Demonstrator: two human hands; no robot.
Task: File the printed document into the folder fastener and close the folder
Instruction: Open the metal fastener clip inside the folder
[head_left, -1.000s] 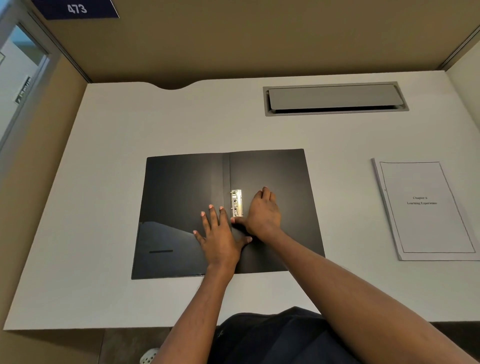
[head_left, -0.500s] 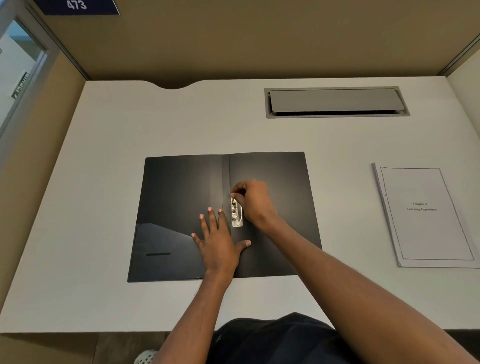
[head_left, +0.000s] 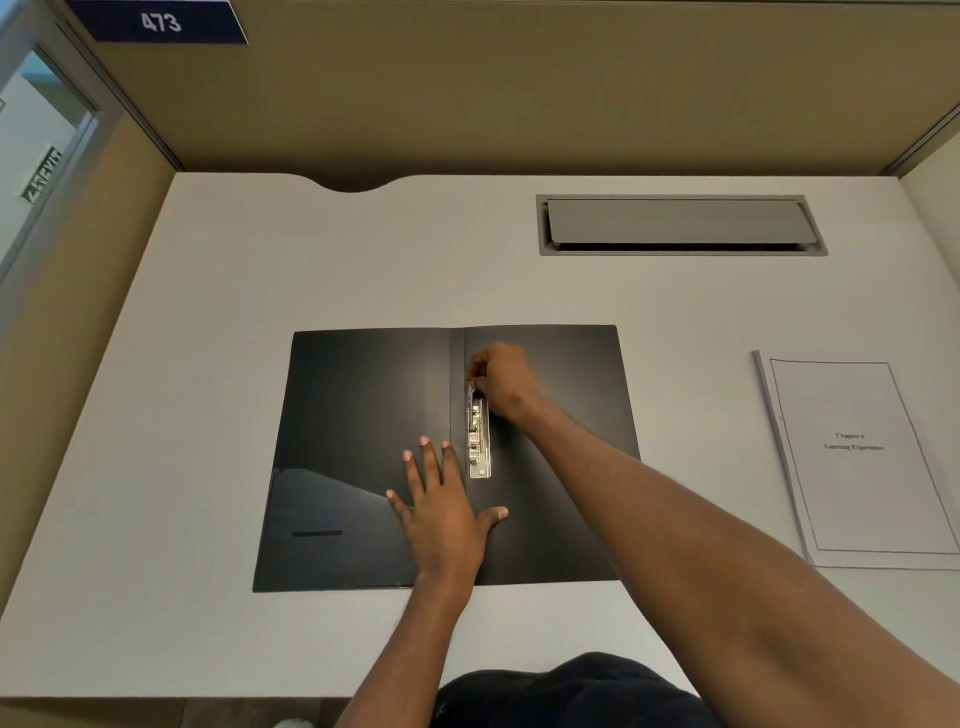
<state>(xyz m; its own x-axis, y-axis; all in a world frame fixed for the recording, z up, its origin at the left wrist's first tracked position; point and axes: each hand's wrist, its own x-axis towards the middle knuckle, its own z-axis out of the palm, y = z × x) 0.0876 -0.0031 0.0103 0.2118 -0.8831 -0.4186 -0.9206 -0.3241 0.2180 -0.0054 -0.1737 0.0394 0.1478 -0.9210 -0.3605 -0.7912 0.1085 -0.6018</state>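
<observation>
A black folder (head_left: 358, 415) lies open and flat in the middle of the white desk (head_left: 208, 312). Just right of its spine runs a silver metal fastener (head_left: 479, 441). My left hand (head_left: 441, 509) rests flat on the folder below and left of the fastener, fingers spread. My right hand (head_left: 501, 379) is at the fastener's far end, fingertips pinched on its top tab. The printed document (head_left: 862, 457), a white stack with a small title, lies on the desk to the right, apart from the folder.
A grey cable hatch (head_left: 680, 224) is set into the desk at the back right. Tan partition walls close the desk at the back and sides. A blue sign reading 473 (head_left: 161, 22) hangs at the top left.
My right hand has slid away from me along the fastener, from its near end to its far end, uncovering the metal strip. The left hand has stayed flat on the folder.
</observation>
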